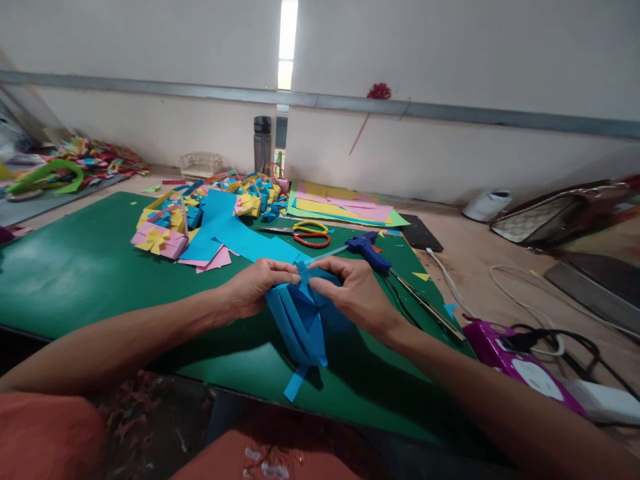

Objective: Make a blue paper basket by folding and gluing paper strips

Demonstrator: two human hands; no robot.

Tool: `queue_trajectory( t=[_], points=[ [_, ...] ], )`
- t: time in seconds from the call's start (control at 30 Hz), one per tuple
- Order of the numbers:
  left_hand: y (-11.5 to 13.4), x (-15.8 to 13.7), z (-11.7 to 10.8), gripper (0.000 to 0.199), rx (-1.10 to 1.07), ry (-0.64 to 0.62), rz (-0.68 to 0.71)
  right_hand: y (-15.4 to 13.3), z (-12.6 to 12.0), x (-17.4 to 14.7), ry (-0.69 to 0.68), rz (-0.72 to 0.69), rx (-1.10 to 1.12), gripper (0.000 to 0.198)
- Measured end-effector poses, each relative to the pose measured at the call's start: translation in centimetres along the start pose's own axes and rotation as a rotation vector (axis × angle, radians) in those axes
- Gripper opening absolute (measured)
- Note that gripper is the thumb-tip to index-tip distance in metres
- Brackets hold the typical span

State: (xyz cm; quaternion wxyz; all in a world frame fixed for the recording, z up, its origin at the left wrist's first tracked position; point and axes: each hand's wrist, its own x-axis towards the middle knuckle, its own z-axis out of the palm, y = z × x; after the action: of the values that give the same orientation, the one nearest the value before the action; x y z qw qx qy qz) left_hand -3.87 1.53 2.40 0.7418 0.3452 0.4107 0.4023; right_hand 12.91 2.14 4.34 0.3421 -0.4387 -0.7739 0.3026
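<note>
Near the front of the green mat sits a folded blue paper basket (pixel 300 320), with a blue strip sticking out at its near end. My left hand (pixel 263 283) pinches the basket's far end from the left, its fingers closed on the paper. From the right, my right hand (pixel 353 290) grips the same end between thumb and forefinger, close to the left fingertips. Just beyond the hands lie a blue hot glue gun (pixel 369 251) and scissors (pixel 307 233) with red and yellow handles. Blue paper sheets (pixel 215 227) spread behind the left hand.
Several finished paper baskets (pixel 159 239) stand at the back left. Coloured sheets (pixel 345 203) are stacked behind the scissors, near a dark bottle (pixel 262 145). A black phone (pixel 421 233) and a purple power strip (pixel 520 367) with cables lie to the right.
</note>
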Motion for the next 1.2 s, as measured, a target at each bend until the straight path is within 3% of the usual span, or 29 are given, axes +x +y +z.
queue_trajectory(
  t=[0.2, 0.33, 0.43, 0.53, 0.63, 0.7, 0.77, 0.8, 0.9, 0.97, 1.07, 1.2],
  points=[
    [-0.2, -0.1, -0.3, 0.018, 0.123, 0.019, 0.091, 0.1, 0.0, -0.4, 0.021, -0.08, -0.041, 0.009],
    [0.3, -1.7, -0.1, 0.011, 0.369, -0.021, 0.345, -0.9, -0.7, -1.2, 0.051, -0.295, -0.158, 0.004],
    [0.7, -2.8, 0.2, 0.011, 0.676, -0.069, 0.739, -1.5, -1.2, -1.7, 0.156, -0.599, -0.319, 0.007],
    [0.9, -3.1, 0.1, 0.014, 0.968, -0.123, 1.291, -1.5, -1.5, -2.0, 0.246, -0.891, -0.516, 0.012],
    [0.8, -2.7, -0.3, 0.009, 1.282, -0.098, 1.761, -0.7, -1.7, -2.0, 0.257, -0.964, -0.622, 0.016],
    [0.6, -2.4, -0.8, 0.007, 1.437, -0.072, 1.923, 0.1, -2.0, -2.1, 0.281, -0.887, -0.64, 0.02],
    [0.3, -2.1, -1.2, 0.009, 1.527, -0.077, 1.91, 1.0, -2.2, -2.4, 0.308, -0.738, -0.601, 0.024],
    [0.1, -1.9, -1.4, 0.01, 1.551, -0.097, 1.819, 1.4, -2.3, -2.6, 0.31, -0.636, -0.548, 0.024],
    [-0.3, -1.3, -1.7, 0.016, 1.531, -0.167, 1.347, 2.4, -2.2, -3.1, 0.275, -0.261, -0.23, 0.023],
    [-0.4, -0.9, -1.7, 0.023, 1.49, -0.205, 1.106, 2.7, -2.1, -3.3, 0.217, -0.022, 0.051, 0.021],
    [-0.7, -0.5, -1.6, 0.024, 1.464, -0.239, 0.982, 3.0, -1.8, -3.1, 0.109, 0.216, 0.354, 0.025],
    [-1.3, -0.5, -1.5, 0.03, 1.429, -0.303, 0.915, 3.1, -1.5, -3.0, 0.023, 0.34, 0.51, 0.032]
  ],
)
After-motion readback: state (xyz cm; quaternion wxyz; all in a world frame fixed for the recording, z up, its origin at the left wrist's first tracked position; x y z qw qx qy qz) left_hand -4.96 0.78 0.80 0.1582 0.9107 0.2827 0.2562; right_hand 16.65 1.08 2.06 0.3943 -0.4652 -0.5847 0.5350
